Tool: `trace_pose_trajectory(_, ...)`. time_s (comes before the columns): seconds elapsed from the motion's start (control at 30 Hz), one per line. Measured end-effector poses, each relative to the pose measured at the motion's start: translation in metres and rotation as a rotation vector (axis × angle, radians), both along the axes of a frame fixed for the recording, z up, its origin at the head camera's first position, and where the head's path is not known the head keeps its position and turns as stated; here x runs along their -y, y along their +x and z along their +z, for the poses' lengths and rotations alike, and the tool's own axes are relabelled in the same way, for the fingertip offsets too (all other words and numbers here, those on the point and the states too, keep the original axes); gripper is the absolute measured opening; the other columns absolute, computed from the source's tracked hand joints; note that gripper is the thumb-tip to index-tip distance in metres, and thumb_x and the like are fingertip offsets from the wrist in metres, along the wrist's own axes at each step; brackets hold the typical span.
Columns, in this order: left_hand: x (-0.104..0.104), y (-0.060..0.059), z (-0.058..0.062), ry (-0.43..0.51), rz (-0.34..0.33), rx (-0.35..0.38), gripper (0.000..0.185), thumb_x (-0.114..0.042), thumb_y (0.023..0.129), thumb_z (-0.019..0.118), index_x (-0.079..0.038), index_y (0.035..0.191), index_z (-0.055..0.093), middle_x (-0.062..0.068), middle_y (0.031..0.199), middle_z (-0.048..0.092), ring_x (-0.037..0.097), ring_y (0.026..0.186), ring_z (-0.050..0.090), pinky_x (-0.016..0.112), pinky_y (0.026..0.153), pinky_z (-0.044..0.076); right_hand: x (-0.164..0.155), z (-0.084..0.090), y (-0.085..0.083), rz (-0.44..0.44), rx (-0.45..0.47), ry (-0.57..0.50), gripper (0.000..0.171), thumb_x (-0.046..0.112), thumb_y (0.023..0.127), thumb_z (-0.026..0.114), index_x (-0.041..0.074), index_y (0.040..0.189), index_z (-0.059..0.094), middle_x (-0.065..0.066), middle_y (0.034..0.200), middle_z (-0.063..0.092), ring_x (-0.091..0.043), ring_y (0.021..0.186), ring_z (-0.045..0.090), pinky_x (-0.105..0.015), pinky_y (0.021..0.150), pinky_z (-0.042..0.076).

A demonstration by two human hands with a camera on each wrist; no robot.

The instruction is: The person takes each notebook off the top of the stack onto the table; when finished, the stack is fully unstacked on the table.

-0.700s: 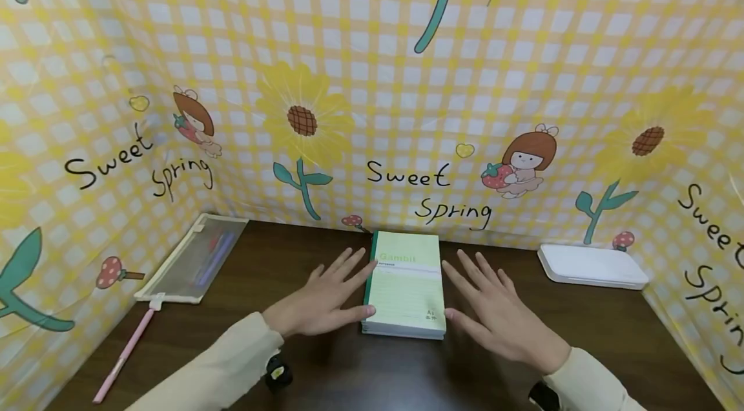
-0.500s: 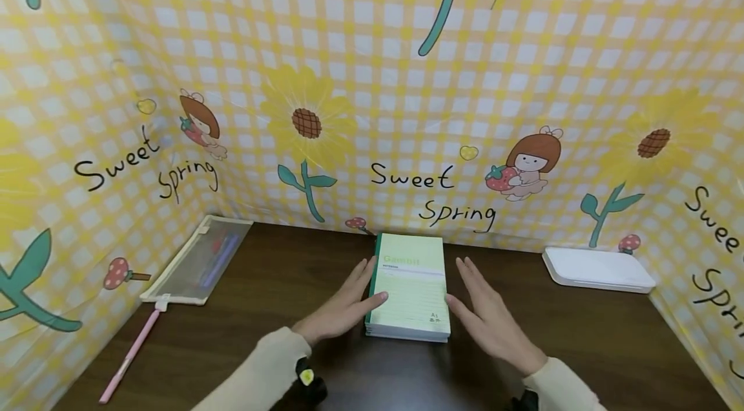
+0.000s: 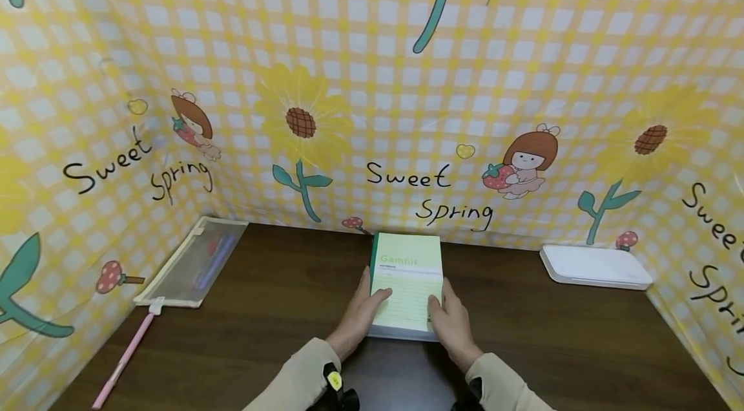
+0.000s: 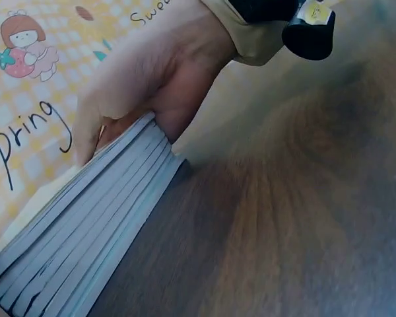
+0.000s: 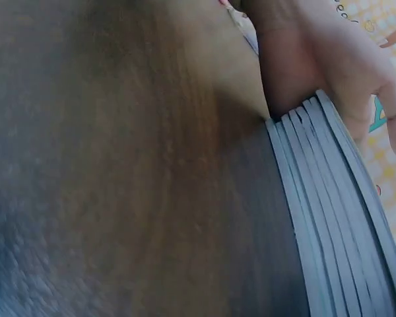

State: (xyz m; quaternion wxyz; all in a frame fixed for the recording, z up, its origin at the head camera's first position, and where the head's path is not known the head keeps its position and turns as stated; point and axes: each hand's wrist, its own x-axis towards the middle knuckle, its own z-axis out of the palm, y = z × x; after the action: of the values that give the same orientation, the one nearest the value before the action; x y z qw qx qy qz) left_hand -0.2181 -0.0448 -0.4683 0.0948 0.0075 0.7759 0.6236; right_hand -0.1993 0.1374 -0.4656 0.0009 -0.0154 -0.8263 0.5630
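A stack of several notebooks (image 3: 408, 282), pale green on top with a dark green spine on the left, lies in front of me on the table. My left hand (image 3: 357, 317) grips its left side, thumb on the top cover and fingers down along the spine. On the right side my right hand (image 3: 455, 322) holds it the same way, thumb over the cover's edge. Both wrist views show the near page edges of the stack (image 4: 86, 221), layered one over another. The fingers under or behind the stack are mostly hidden.
A mesh zip pouch (image 3: 194, 262) with pens inside lies at the left, a pink pen (image 3: 124, 356) in front of it. At the back right sits a white case (image 3: 595, 267). A checked cloth (image 3: 372, 75) walls in the dark wooden table (image 3: 552, 346).
Both hands, earlier spread flat beside the notebooks, have moved inward and closed on the stack's two sides. The stack has stayed in about the same place.
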Motion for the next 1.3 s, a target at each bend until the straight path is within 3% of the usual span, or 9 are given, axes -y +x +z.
trace_pose_trajectory(0.27, 0.0, 0.009, 0.01, 0.04, 0.027, 0.031, 0.083, -0.04, 0.097, 0.049, -0.013, 0.156, -0.003, 0.009, 0.164, -0.007, 0.031, 0.15, -0.007, 0.061, 0.116, 0.003, 0.008, -0.004, 0.0, 0.001, 0.022, -0.069, 0.06, 0.015, 0.103, 0.038, 0.007, 0.155, 0.011, -0.018, 0.161, 0.015, -0.038, 0.147, 0.014, -0.06, 0.113, 0.022)
trace_pose_trajectory(0.33, -0.002, 0.012, 0.016, 0.01, 0.044, -0.016, 0.081, -0.037, 0.097, 0.05, -0.012, 0.156, 0.0, 0.011, 0.164, -0.003, 0.034, 0.15, -0.004, 0.061, 0.116, 0.002, 0.008, -0.005, 0.001, 0.005, 0.009, -0.06, 0.058, 0.014, 0.102, 0.038, 0.01, 0.155, 0.015, -0.016, 0.158, 0.025, -0.037, 0.143, 0.028, -0.058, 0.11, 0.031)
trace_pose_trajectory(0.43, -0.007, 0.016, 0.024, -0.069, 0.103, -0.149, 0.065, -0.024, 0.098, 0.049, -0.009, 0.154, 0.019, 0.018, 0.155, 0.032, 0.037, 0.143, 0.029, 0.058, 0.113, 0.021, 0.008, -0.006, 0.0, 0.008, -0.012, -0.042, 0.054, 0.014, 0.102, 0.038, 0.015, 0.154, 0.023, -0.015, 0.143, 0.049, -0.033, 0.117, 0.055, -0.046, 0.094, 0.046)
trace_pose_trajectory(0.53, -0.011, 0.017, 0.028, -0.142, 0.172, -0.255, 0.05, -0.008, 0.097, 0.047, 0.0, 0.145, 0.036, 0.022, 0.131, 0.057, 0.037, 0.121, 0.054, 0.052, 0.099, 0.043, 0.009, -0.007, 0.0, 0.019, -0.028, -0.016, 0.052, 0.015, 0.103, 0.039, 0.016, 0.152, 0.026, -0.014, 0.131, 0.058, -0.026, 0.098, 0.06, -0.039, 0.082, 0.047)
trace_pose_trajectory(0.7, -0.005, 0.015, 0.029, -0.072, 0.2, -0.141, 0.043, -0.002, 0.096, 0.046, 0.006, 0.139, 0.04, 0.022, 0.12, 0.062, 0.03, 0.104, 0.062, 0.043, 0.083, 0.052, 0.012, -0.008, 0.0, 0.054, -0.021, -0.01, 0.058, 0.017, 0.103, 0.04, 0.009, 0.155, 0.015, -0.017, 0.156, 0.031, -0.037, 0.139, 0.035, -0.055, 0.107, 0.036)
trace_pose_trajectory(0.8, 0.003, 0.014, 0.026, 0.019, 0.175, -0.052, 0.042, 0.0, 0.098, 0.044, 0.005, 0.139, 0.039, 0.02, 0.12, 0.06, 0.025, 0.1, 0.062, 0.038, 0.081, 0.052, 0.012, -0.007, 0.001, 0.046, 0.012, 0.014, 0.06, 0.018, 0.103, 0.039, 0.004, 0.155, 0.011, -0.02, 0.159, 0.018, -0.039, 0.146, 0.018, -0.059, 0.113, 0.025)
trace_pose_trajectory(0.9, 0.013, 0.012, 0.027, 0.083, 0.161, -0.046, 0.041, 0.002, 0.098, 0.041, 0.006, 0.139, 0.038, 0.021, 0.118, 0.059, 0.023, 0.096, 0.062, 0.035, 0.079, 0.052, 0.009, -0.006, 0.001, 0.021, 0.011, 0.069, 0.058, 0.014, 0.102, 0.04, 0.0, 0.153, 0.016, -0.024, 0.157, 0.023, -0.041, 0.144, 0.023, -0.058, 0.112, 0.027)
trace_pose_trajectory(1.1, 0.062, 0.013, 0.046, 0.143, 0.199, -0.115, 0.04, 0.004, 0.097, 0.038, 0.008, 0.137, 0.038, 0.029, 0.117, 0.059, 0.023, 0.088, 0.066, 0.035, 0.076, 0.056, 0.001, -0.003, -0.003, 0.025, -0.038, 0.082, 0.054, 0.003, 0.099, 0.042, -0.003, 0.15, 0.026, -0.025, 0.15, 0.036, -0.037, 0.139, 0.035, -0.052, 0.109, 0.035)
trace_pose_trajectory(1.3, 0.156, 0.016, 0.058, -0.056, 0.209, -0.097, 0.044, 0.0, 0.099, 0.037, 0.009, 0.141, 0.032, 0.029, 0.122, 0.053, 0.021, 0.093, 0.061, 0.03, 0.079, 0.051, -0.023, 0.002, -0.009, 0.065, -0.025, 0.064, 0.049, 0.005, 0.097, 0.051, 0.0, 0.145, 0.04, -0.023, 0.14, 0.051, -0.033, 0.129, 0.051, -0.044, 0.099, 0.047)
